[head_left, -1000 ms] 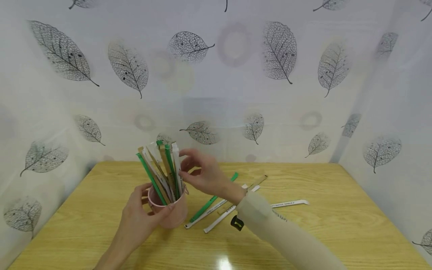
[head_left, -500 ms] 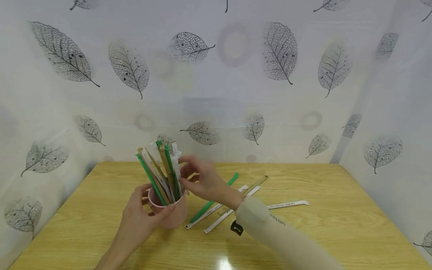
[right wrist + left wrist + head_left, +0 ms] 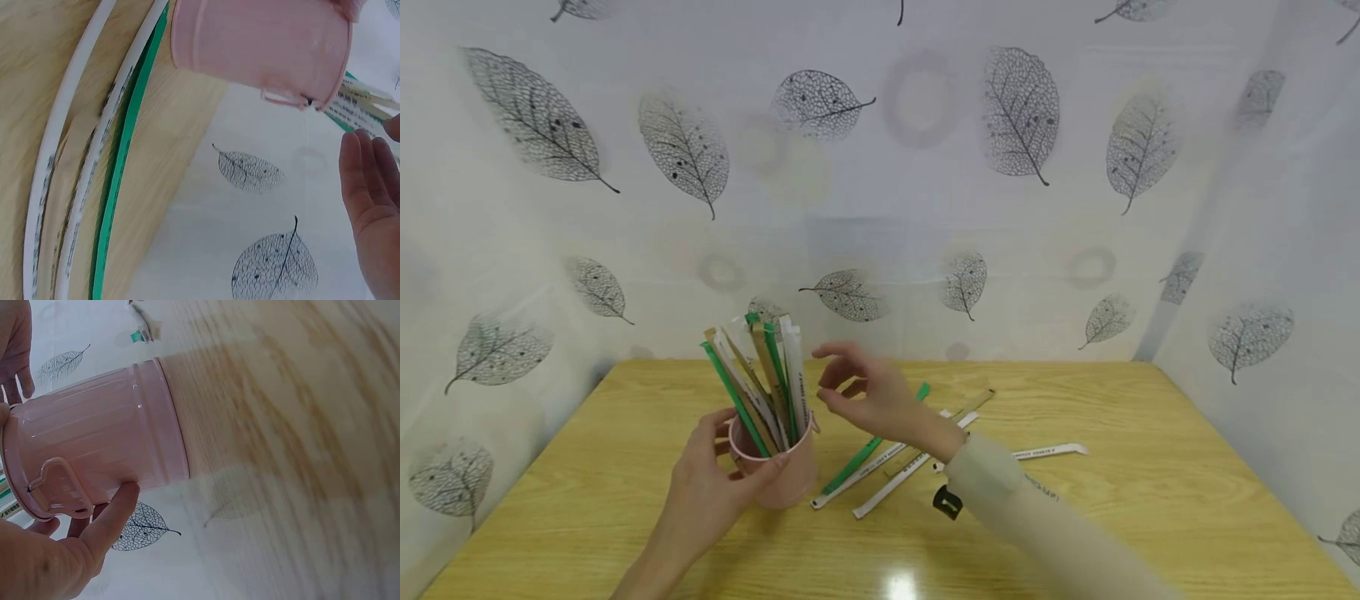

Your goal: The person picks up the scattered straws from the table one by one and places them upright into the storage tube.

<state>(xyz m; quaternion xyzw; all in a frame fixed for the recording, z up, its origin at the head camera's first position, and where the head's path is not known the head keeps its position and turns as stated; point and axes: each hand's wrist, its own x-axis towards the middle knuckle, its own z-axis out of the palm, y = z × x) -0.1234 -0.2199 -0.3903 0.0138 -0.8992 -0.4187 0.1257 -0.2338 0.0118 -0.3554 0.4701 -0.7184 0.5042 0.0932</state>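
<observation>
My left hand (image 3: 715,475) grips the pink pail (image 3: 792,483) near its rim, thumb on the near side and fingers round the far side. Upright in it leans a bunch of slim wrapped straws (image 3: 766,367) in green, brown and white. A white straw (image 3: 798,375) stands at the pail's right side. Just right of the bunch, my right hand (image 3: 883,400) hovers with nothing in it, fingers loosely bent and apart from the straws. In the left wrist view, my left fingers (image 3: 115,515) lie along the pail's wall, beside its small wire handle (image 3: 59,478).
On the wooden table (image 3: 587,500), right of the pail, several wrapped straws lie crossed: a green straw (image 3: 853,467), a white straw (image 3: 880,493) and a brown straw (image 3: 979,402) among them. Another white straw (image 3: 1056,452) lies further right. A leaf-patterned cloth (image 3: 910,192) hangs behind.
My right hand has let go of the white straw, which now stands in the pail, and has drawn away to the right. The left hand and pail have stayed in place.
</observation>
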